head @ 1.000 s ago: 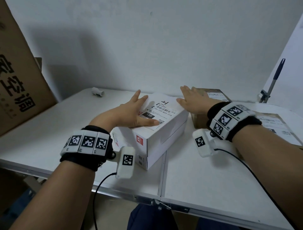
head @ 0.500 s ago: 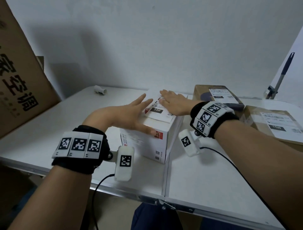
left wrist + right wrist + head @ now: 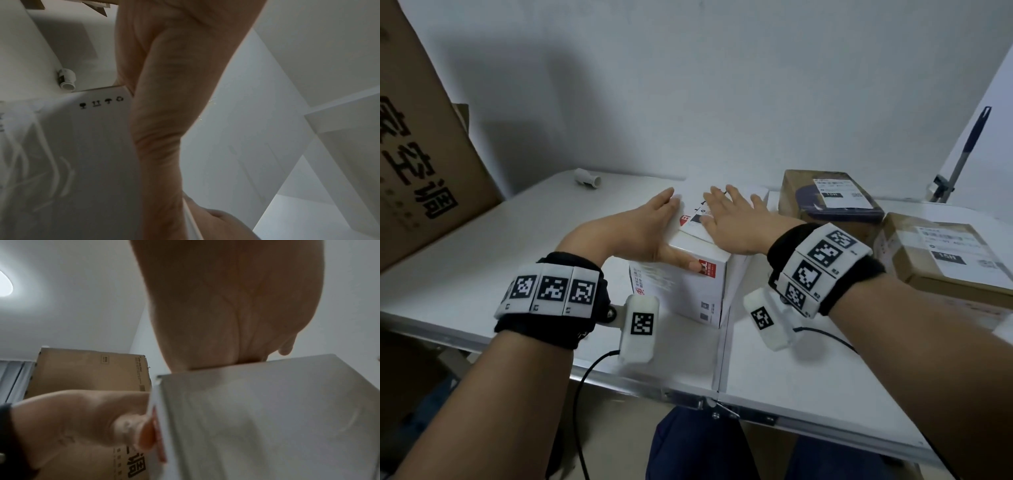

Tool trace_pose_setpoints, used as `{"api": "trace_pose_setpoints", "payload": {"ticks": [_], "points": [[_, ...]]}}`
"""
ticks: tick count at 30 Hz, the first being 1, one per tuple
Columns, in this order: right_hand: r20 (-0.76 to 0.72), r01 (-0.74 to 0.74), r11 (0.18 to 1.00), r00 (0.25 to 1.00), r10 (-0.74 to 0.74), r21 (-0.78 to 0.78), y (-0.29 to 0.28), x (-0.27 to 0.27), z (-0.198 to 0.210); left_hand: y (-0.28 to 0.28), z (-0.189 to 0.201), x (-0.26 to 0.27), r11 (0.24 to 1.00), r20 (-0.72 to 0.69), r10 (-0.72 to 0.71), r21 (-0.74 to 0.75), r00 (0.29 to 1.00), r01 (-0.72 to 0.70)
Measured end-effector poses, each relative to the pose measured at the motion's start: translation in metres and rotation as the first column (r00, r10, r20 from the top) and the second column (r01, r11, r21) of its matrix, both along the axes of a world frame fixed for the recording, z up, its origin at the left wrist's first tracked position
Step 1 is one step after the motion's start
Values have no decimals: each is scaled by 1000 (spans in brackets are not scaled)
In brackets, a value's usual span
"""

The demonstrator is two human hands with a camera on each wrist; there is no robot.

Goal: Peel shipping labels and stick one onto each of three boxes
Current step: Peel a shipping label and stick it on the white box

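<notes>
Both hands flat on the white box (image 3: 681, 284): left hand (image 3: 640, 229) against its side, right hand (image 3: 736, 222) pressing the label (image 3: 697, 214) on top.

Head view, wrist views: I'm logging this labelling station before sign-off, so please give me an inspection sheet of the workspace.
Surface: white folding table, centre seam toward the front edge.
Job's things: white box with a label on top; two brown boxes at right, each labelled.
Clutter: small white tube piece near the wall.
Hands: left hand against the white box's left side, thumb on its front; right hand flat on the label.
Cables: black cable from the left wrist unit, another from the right.
Surroundings: large printed carton at left, white wall, pen on a stand at right.
</notes>
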State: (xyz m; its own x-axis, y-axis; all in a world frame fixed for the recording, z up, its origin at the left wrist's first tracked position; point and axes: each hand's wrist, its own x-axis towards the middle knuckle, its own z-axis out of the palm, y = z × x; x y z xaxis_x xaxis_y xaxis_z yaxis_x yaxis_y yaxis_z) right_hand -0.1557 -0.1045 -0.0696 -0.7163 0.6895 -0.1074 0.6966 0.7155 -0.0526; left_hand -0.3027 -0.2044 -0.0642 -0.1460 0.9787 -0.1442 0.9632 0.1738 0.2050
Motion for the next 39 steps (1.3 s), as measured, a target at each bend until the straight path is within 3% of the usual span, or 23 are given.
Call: {"api": "trace_pose_setpoints", "payload": {"ticks": [11,31,39], "points": [[-51,-34,996,998,30,-85,-27,10,-2,-3,2,8,1000,-18,1,24,1000,-1],[-99,-112,993,989,107,-37,-45,39,-7,7,-9,20,994,-75,87,79,993,-81],[-55,-91,996,994,90,-23,-39,76,-7,23,-11,46,978,-31,169,129,985,-164]]}}
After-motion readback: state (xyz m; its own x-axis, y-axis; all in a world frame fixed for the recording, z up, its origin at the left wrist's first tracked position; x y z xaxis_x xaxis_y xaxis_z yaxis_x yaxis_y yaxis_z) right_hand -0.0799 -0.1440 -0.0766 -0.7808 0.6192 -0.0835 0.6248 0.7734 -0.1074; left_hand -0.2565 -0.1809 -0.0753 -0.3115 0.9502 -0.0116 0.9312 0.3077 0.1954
